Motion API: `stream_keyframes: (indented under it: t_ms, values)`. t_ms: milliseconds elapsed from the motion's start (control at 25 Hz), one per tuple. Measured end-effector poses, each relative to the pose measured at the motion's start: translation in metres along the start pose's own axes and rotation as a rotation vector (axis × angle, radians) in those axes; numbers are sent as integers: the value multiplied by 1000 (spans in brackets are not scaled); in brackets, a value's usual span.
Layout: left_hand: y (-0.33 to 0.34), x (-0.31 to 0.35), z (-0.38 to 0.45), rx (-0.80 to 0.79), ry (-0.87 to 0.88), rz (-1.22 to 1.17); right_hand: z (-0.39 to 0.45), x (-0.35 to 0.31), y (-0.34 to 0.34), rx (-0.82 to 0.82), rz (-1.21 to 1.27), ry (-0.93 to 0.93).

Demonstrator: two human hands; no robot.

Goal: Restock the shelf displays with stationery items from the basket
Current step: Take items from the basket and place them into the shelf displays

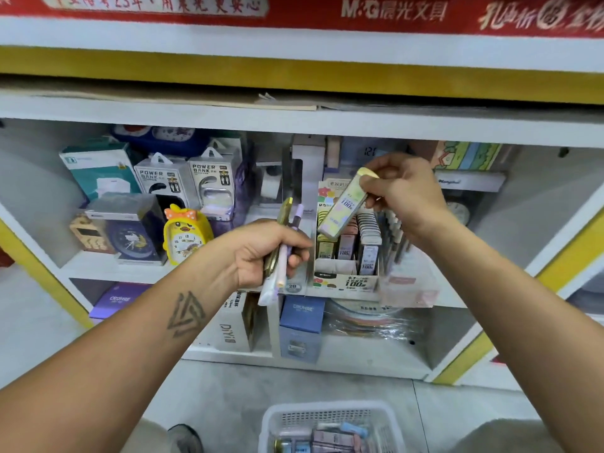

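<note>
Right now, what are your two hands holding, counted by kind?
Pens, gripped in the left hand: 2, a gold pen and a lilac pen
Lead refill case, pinched in the right hand: 1
Total: 3

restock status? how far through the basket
Looks done: display box on the shelf already holds rows of lead cases. In hand: right hand holds one lead case above that box; left hand grips a few pens. Left: basket on the floor still holds several items.
</note>
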State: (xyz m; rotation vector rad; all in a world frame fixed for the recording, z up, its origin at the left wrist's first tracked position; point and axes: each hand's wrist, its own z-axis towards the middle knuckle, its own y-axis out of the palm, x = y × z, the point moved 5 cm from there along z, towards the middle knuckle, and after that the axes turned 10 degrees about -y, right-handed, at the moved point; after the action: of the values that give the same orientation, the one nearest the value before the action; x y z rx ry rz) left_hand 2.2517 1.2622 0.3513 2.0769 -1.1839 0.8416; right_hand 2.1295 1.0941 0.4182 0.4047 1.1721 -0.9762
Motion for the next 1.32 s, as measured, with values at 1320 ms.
stream_keyframes:
  t_ms: [1320]
  values:
    - [19, 2, 8, -121, 55, -18, -27, 16, 47, -345, 165, 191]
